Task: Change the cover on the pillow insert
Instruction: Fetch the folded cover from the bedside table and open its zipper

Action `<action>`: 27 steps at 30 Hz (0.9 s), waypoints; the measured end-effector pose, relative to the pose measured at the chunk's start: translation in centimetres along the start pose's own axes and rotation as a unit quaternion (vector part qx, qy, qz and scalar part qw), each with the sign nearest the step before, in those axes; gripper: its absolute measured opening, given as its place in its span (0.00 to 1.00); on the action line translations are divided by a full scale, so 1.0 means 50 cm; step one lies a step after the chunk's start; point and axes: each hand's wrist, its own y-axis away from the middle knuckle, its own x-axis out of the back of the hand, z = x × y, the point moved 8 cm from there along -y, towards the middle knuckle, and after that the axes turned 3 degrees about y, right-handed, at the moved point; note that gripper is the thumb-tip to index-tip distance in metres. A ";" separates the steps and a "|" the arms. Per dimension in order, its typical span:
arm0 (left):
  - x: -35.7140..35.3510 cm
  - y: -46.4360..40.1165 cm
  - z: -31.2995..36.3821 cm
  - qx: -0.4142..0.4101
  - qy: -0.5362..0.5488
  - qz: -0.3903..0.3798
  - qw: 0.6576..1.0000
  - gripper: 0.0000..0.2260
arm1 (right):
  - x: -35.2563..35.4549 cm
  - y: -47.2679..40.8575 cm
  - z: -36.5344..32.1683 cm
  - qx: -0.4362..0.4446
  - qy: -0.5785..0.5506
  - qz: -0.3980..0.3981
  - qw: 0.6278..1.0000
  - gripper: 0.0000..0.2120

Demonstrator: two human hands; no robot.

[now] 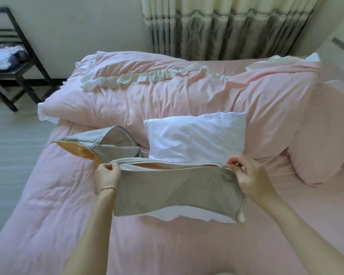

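left hand (106, 172): the grip is closed on the left end of the open edge of the grey cover (177, 191), with the fingers curled around the fabric.
right hand (241, 171): the grip is a narrow pinch at the right end of the same edge, just beside the zipper pull (220, 166); whether the fingers touch the pull itself i cannot tell.
grey cover: it lies flat on the pink bed (48, 205) in front of the person, stretched between both hands, and the mouth is a little open and shows an orange lining.
white fabric (187, 215): it comes out under the near edge of the grey cover; what it is, i cannot tell.
pillow insert (195, 135): white and bare, it rests just behind the cover, against the pink duvet (167, 96).
second cover (107, 144): grey with an orange inside, crumpled to the left of the insert.
step in hand: probably opening the mouth of the cover for the insert.
handling: the cover is thin, soft and light, and it will sag where it is not held, so the two corners of the mouth are good places to hold. the insert looks puffy and light, it will compress easily; take it at one short end and push it in corner first.
risk: the fabric may catch in the zipper.
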 end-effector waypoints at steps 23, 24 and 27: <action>-0.147 0.363 0.109 -0.527 0.006 -0.270 0.806 0.02 | -0.047 0.085 0.022 -0.079 -0.102 -0.050 0.990 0.14; -0.154 0.372 0.103 -0.516 0.005 -0.297 0.803 0.03 | -0.045 0.093 0.034 -0.090 -0.104 -0.060 0.989 0.13; -0.187 0.386 0.067 -0.488 -0.056 -0.375 0.787 0.07 | -0.052 0.117 0.091 -0.157 -0.104 -0.151 0.970 0.11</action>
